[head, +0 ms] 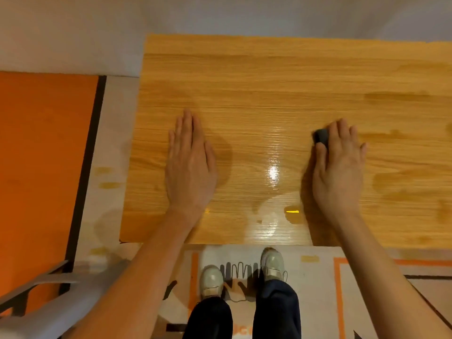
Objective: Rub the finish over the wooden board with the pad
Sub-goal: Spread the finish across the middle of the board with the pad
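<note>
One board (281, 94) fills most of the view, lying flat on pale sheeting (115, 148) with an orange panel (41, 155) to its left; wet, glossy finish shines at its near middle and darker patches mark its right side. Left hand (189, 162) rests palm down on the board left of centre, fingers straight and together, holding nothing, while right hand (338, 162) presses flat on a dark pad (321, 136), which shows beside the forefinger, right of centre. Two pale shoes (211, 281) stand below the near edge.
</note>
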Tool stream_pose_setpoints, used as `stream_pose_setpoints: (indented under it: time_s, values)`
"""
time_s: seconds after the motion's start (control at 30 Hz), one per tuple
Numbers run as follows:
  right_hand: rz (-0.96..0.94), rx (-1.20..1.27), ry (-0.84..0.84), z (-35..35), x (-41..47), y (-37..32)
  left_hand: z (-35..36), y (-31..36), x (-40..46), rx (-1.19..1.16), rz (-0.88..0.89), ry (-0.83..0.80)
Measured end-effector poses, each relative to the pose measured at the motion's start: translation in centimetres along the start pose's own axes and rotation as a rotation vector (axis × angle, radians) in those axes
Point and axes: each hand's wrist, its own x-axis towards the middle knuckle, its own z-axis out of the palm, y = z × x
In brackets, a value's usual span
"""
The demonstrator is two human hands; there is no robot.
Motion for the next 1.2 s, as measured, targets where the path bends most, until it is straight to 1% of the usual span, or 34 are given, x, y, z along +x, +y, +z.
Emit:
stream_pose_setpoints:
  time_s: [0.07,0.17,0.23,0.33,0.37,0.43,0.5,0.57,0.63,0.7,0.8,0.87,0.93,1.0,1.07,1.13,1.2]
  values:
    - [-0.025,0.018,-0.010,1.2,0.2,-2.8,0.0,-0.1,0.0,0.005,0.007,-0.014]
    - [-0.230,0.006,-0.056,2.5,-1.8,-6.1,0.1,-0.1,-0.1,0.016,0.020,-0.009]
    - [-0.303,-0.014,-0.086,2.5,-5.4,-5.9,0.3,-0.1,-0.1,0.021,0.014,-0.010]
    - [-0.348,0.001,-0.100,2.1,-12.1,-4.6,0.4,-0.1,0.0,0.030,0.012,-0.010]
    - [-0.369,-0.014,-0.110,2.0,-13.3,-4.3,0.3,-0.1,0.0,0.031,0.016,-0.013]
    - [-0.408,-0.059,-0.149,2.1,-12.9,-4.3,0.2,-0.1,0.0,0.030,0.023,-0.016]
    - [-0.401,-0.081,-0.171,2.3,-9.5,-5.5,0.2,-0.1,0.0,0.036,0.023,-0.022]
    - [-0.355,-0.069,-0.130,2.8,-5.1,-7.1,0.2,0.0,0.1,0.041,0.020,-0.019]
    - [-0.311,-0.040,-0.106,3.4,-3.3,-7.9,0.2,0.1,0.1,0.044,0.017,-0.006]
    - [-0.323,-0.019,-0.092,3.4,-5.7,-7.4,0.2,0.2,0.0,0.037,0.014,0.004]
    - [-0.394,-0.054,-0.105,3.0,-13.1,-5.6,0.2,0.2,-0.1,0.024,0.001,-0.004]
    - [-0.455,-0.057,-0.135,2.9,-14.2,-4.6,-0.2,0.2,0.0,-0.003,0.005,-0.030]
    - [-0.453,-0.051,-0.154,2.6,-11.3,-4.3,-1.0,-0.1,-0.3,-0.057,0.085,-0.089]
    - [-0.387,-0.043,-0.120,2.4,-6.6,-4.4,-1.9,-0.8,-1.6,-0.080,0.223,-0.154]
    - [-0.318,-0.035,-0.097,2.2,-2.7,-4.2,-2.7,-1.5,-3.7,-0.049,0.317,-0.199]
    - [-0.314,-0.025,-0.087,2.3,-2.4,-3.9,-2.7,-1.8,-5.6,-0.007,0.341,-0.222]
    - [-0.328,-0.016,-0.068,1.9,-6.0,-3.0,-2.3,-1.7,-6.6,0.040,0.339,-0.227]
